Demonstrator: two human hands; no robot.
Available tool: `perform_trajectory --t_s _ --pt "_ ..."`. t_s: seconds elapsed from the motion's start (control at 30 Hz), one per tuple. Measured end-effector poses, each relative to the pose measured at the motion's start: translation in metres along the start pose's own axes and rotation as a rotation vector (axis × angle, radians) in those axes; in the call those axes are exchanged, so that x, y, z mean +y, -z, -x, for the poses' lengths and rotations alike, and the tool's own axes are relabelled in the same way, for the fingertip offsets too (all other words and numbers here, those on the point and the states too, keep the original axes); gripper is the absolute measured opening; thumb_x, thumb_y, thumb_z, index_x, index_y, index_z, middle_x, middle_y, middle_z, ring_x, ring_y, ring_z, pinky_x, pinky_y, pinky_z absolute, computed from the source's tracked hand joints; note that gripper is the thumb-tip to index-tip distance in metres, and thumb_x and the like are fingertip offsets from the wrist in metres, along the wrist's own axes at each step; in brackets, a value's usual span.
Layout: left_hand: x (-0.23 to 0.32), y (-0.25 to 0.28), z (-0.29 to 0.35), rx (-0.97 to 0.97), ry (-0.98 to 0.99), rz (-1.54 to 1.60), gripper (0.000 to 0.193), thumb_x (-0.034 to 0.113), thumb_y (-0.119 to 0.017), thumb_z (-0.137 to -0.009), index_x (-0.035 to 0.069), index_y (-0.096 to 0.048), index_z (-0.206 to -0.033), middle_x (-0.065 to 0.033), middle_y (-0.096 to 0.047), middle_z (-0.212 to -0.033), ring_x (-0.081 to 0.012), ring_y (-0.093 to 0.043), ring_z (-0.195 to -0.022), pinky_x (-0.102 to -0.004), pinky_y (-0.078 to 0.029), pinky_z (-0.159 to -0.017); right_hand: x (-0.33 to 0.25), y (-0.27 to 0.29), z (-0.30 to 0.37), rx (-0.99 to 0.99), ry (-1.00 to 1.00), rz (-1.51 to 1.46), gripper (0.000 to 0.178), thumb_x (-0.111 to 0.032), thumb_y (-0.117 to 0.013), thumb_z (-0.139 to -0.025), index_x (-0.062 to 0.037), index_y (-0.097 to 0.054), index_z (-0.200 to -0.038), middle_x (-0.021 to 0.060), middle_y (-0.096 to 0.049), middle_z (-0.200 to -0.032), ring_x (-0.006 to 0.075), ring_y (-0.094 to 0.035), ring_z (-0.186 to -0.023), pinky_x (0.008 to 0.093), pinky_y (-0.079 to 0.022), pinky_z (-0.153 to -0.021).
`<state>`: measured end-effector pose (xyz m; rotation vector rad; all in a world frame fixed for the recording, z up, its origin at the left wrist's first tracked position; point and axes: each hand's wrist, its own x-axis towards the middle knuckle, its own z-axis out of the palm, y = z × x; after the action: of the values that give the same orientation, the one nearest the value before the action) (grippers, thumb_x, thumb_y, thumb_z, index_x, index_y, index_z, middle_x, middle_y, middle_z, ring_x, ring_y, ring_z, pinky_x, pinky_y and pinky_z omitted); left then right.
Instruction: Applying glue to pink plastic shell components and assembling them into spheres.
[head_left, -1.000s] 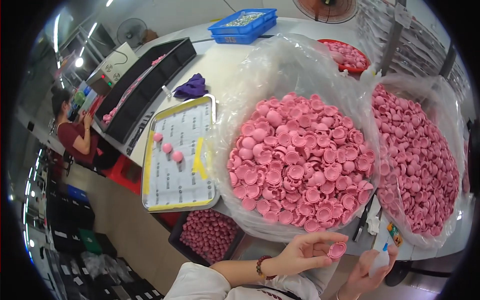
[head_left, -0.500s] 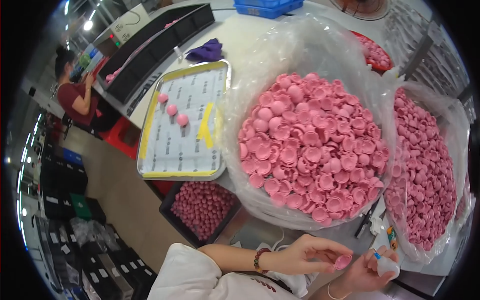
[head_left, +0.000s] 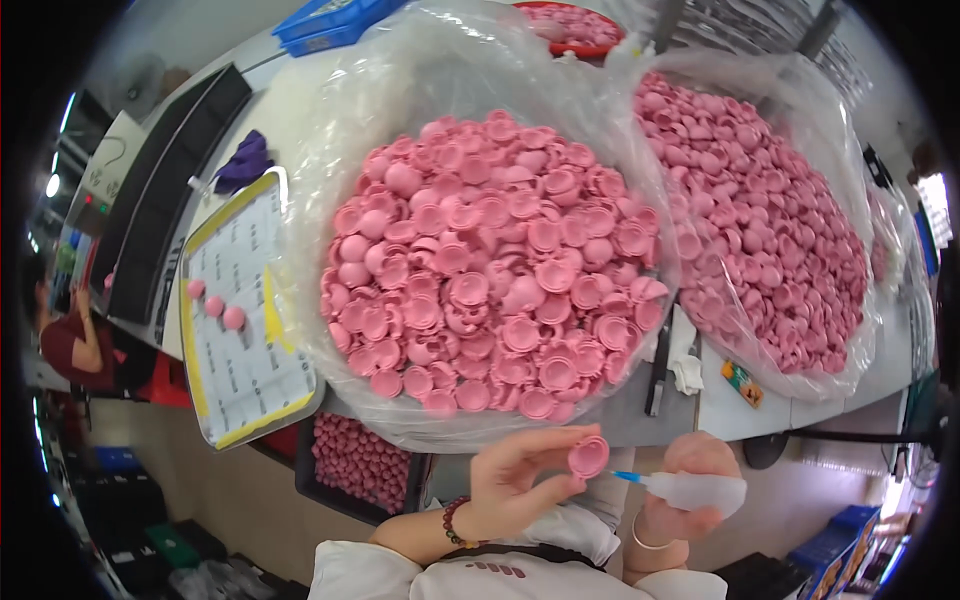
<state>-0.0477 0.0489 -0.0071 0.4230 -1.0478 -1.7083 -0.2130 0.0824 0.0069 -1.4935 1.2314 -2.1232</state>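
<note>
Head view, the only one I have: a second ago my left hand (head_left: 515,480) held a pink cap low at the frame's bottom edge with the small squeeze bottle off to the right and apart from it. Now the two have closed in. The fingers of my left hand pinch the pink cap (head_left: 588,456) by its rim, open side turned toward the right, in the lower middle of the frame. My right hand (head_left: 680,495) is wrapped around the translucent squeeze bottle (head_left: 695,490), and its blue nozzle points left, tip just beside the cap, nearly touching. I read that as the dosing step about to land.

The camera has also tipped down and closer: the big clear bag of pink caps (head_left: 490,290) now fills the centre, a second bag (head_left: 760,220) sits at upper right, and the yellow-rimmed tray (head_left: 205,400) with three caps lies at left.
</note>
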Motion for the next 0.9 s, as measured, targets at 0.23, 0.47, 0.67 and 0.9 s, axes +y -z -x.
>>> perform_trajectory --t_s 0.23,0.47,0.67,0.9 --pt "-0.004 0.002 -0.001 -0.028 0.020 -0.041 0.044 -0.009 -0.062 -0.071 -0.007 -0.044 -0.111 -0.0266 -0.049 -0.115 -0.0258 -0.053 -0.105 -0.0354 -0.044 -0.089 -0.012 -0.010 -0.004 -0.036 -0.091 0.121 0.061 -0.055 -0.053 -0.078 0.0047 -0.061 -0.070 0.0058 -0.051 -0.052 0.0159 -0.048 -0.044 0.0256 -0.037 -0.040" --pt "-0.002 0.003 -0.001 -0.029 0.001 -0.076 0.044 -0.008 -0.064 -0.071 -0.006 -0.044 -0.109 -0.0275 -0.050 -0.113 -0.0247 -0.054 -0.103 -0.0329 -0.046 -0.086 -0.010 -0.008 -0.004 -0.089 -0.061 0.067 0.058 -0.051 -0.053 -0.080 0.0063 -0.062 -0.073 0.0073 -0.054 -0.055 0.0151 -0.047 -0.042 0.0248 -0.035 -0.036" --pt "-0.004 0.004 -0.001 -0.055 -0.001 -0.082 0.044 -0.010 -0.064 -0.070 -0.005 -0.045 -0.110 -0.0285 -0.049 -0.114 -0.0254 -0.053 -0.104 -0.0339 -0.045 -0.087 -0.007 -0.005 0.002 -0.031 -0.043 0.051 0.056 -0.054 -0.049 -0.080 0.0017 -0.055 -0.074 0.0052 -0.044 -0.053 0.0137 -0.041 -0.044 0.0238 -0.029 -0.037" --pt "-0.003 0.004 -0.001 -0.087 -0.001 -0.083 0.046 -0.012 -0.064 -0.068 -0.004 -0.046 -0.110 -0.0289 -0.048 -0.115 -0.0264 -0.052 -0.105 -0.0357 -0.044 -0.088 -0.008 -0.010 -0.004 -0.094 -0.044 0.097 0.056 -0.055 -0.046 -0.081 0.0005 -0.056 -0.077 0.0037 -0.043 -0.054 0.0135 -0.041 -0.045 0.0236 -0.028 -0.039"
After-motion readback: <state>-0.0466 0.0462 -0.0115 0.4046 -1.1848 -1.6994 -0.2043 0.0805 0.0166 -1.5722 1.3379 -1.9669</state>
